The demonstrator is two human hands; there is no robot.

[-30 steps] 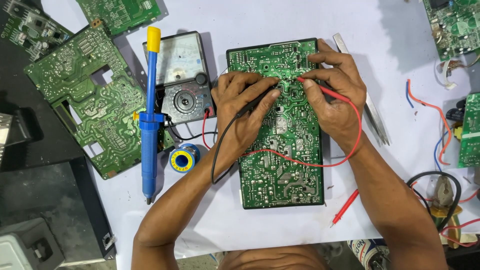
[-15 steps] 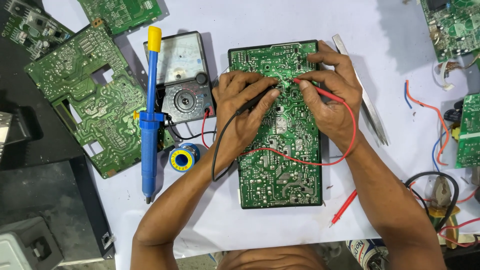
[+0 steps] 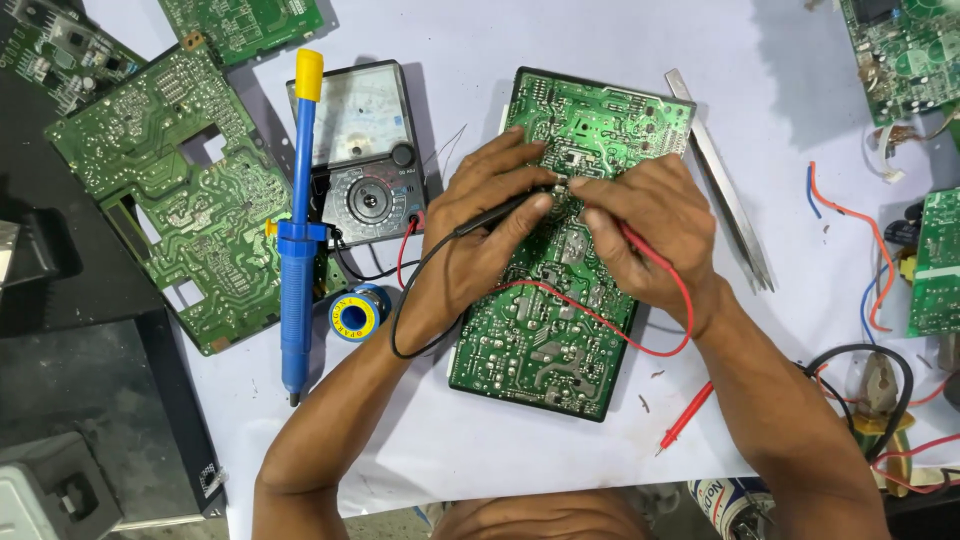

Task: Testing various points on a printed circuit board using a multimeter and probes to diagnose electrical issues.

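A green circuit board (image 3: 545,330) lies solder side up, tilted slightly, on the white table. My left hand (image 3: 480,225) rests on its left part and pinches a black test probe (image 3: 500,208) whose tip touches the board near the upper middle. My right hand (image 3: 650,225) holds a red test probe (image 3: 640,252), its tip meeting the same spot from the right. Black and red leads run back to an analogue multimeter (image 3: 365,150) just left of the board.
A blue desoldering pump with a yellow cap (image 3: 297,230) and a solder roll (image 3: 353,315) lie left of the board. Metal tweezers (image 3: 730,195) lie to its right, a loose red probe (image 3: 685,415) below. More green boards (image 3: 170,190) and tangled wires (image 3: 870,390) surround the area.
The board has turned a little and both hands have shifted slightly, keeping the probe tips together on the upper middle of the board.
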